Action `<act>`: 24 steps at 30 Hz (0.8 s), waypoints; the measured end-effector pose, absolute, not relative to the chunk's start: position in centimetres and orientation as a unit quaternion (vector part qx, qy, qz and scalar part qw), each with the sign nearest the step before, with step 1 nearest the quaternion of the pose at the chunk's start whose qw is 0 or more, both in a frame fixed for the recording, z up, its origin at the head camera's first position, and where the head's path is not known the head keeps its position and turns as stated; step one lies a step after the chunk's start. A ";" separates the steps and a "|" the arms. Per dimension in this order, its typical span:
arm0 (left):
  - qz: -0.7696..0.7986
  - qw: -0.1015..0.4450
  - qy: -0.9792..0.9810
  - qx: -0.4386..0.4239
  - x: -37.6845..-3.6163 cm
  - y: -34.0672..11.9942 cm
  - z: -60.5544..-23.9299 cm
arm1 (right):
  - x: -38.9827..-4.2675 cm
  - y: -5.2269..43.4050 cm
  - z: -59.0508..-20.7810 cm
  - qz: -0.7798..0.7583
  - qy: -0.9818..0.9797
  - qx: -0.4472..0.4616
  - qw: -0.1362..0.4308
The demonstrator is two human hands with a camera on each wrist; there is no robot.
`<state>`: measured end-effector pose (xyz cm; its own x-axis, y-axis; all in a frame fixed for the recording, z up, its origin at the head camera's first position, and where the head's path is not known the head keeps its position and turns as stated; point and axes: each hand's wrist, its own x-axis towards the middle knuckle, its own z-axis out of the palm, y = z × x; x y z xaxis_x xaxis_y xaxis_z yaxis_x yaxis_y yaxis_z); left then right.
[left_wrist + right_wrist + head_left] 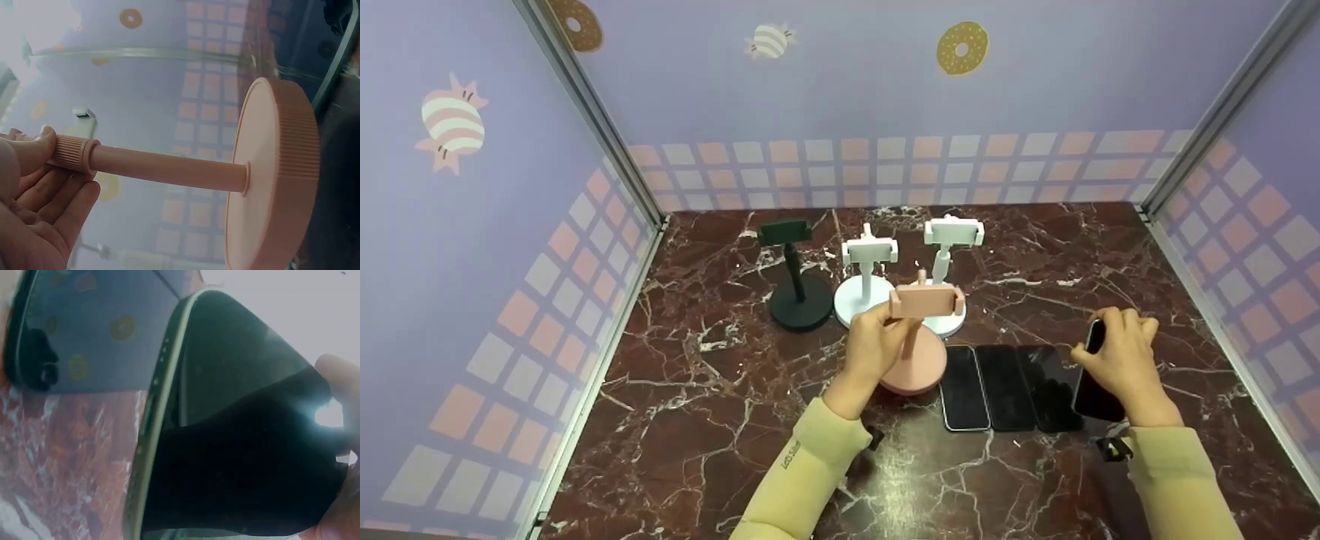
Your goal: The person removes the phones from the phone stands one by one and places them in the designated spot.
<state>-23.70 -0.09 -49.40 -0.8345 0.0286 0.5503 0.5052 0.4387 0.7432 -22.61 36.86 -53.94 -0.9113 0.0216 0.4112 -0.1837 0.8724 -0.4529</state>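
Observation:
My left hand holds a pink phone stand by its pole, just below the phone clamp. In the left wrist view, the thumb and fingers are around the ribbed collar, with the round base at the far end of the pole. Over on the right, my right hand grips a smartphone by its edges near the far end. That phone leans at an angle, its dark screen filling much of the right wrist view.
Three dark-screened phones lie side by side: a white-edged one, a middle one and one nearest my right hand. Behind stand a black phone stand and two white ones, left and right. Patterned panels enclose the marble-look table.

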 end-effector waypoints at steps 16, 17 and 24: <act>-0.500 0.208 -0.807 -0.236 -25.4 5.1 -46.2 | -23.9 39.4 -56.3 0.222 -0.971 0.039 0.074; -0.499 0.205 -0.808 -0.237 -25.5 5.4 -46.1 | -24.0 39.4 -56.4 0.221 -0.972 0.041 0.069; -0.494 0.179 -0.815 -0.244 -26.6 8.2 -45.5 | -24.7 39.6 -56.9 0.215 -0.974 0.052 0.046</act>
<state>-26.60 8.20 -45.55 -0.8168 0.2209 0.5329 0.5747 0.3922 0.7183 -24.66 39.61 -56.94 -0.9903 -0.0822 0.1118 -0.1216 0.9023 -0.4137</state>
